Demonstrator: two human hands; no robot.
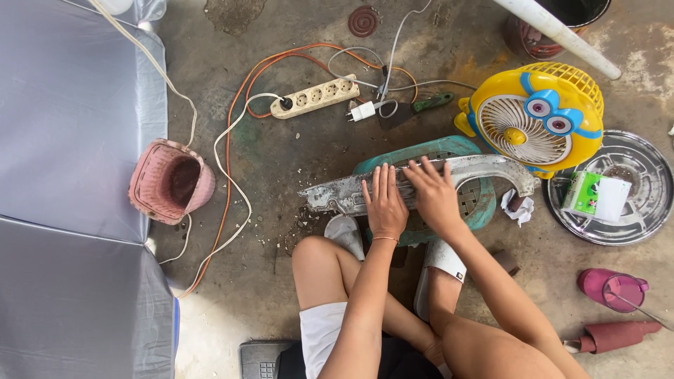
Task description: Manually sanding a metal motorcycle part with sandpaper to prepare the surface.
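A long grey metal cover [421, 184] is laid across a low green plastic stool [449, 151], right under both hands. The left hand [385, 203] is pressed flat on its middle, fingers straight and close together. The right hand [437, 195] is laid flat just beside it, fingers spread out. Nothing is gripped; both hands are kept loose and flat. The cover is seen to be dirty, scratched and curved at its right end, near a yellow toy-faced fan [537, 119]. A pink basket [170, 181] is seen well apart on the left.
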